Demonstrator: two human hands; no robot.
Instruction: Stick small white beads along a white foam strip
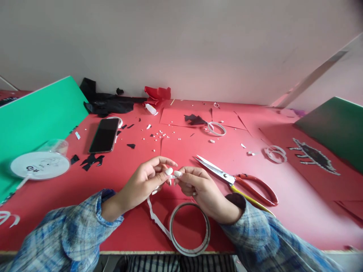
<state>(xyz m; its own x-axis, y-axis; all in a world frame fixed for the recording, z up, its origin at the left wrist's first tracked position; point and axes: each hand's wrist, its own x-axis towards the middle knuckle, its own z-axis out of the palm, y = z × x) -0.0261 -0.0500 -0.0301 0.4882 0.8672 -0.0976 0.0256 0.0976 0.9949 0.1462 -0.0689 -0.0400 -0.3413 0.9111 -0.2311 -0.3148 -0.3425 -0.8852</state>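
Note:
Both thumbs and forefingers meet at a small white piece, seemingly the end of the tape strip. My left hand (146,179) is closed in a pinch on it. Facing it, my right hand (198,183) pinches the same small piece from the other side; its exact form is mostly hidden by the fingers. A narrow white tape strip (155,219) hangs below my left hand and runs to a tape roll (207,234) near the table's front edge. To the right of my right hand lie large scissors (227,176) with red and yellow handles, blades apart.
A phone (104,135), a white round fan (39,165) and a green board (42,113) are on the left. Black scraps (110,104), white beads (161,134) and a small bottle (151,109) lie behind. On the right are tape rings (275,154) and a bead-edged black cutout (314,156).

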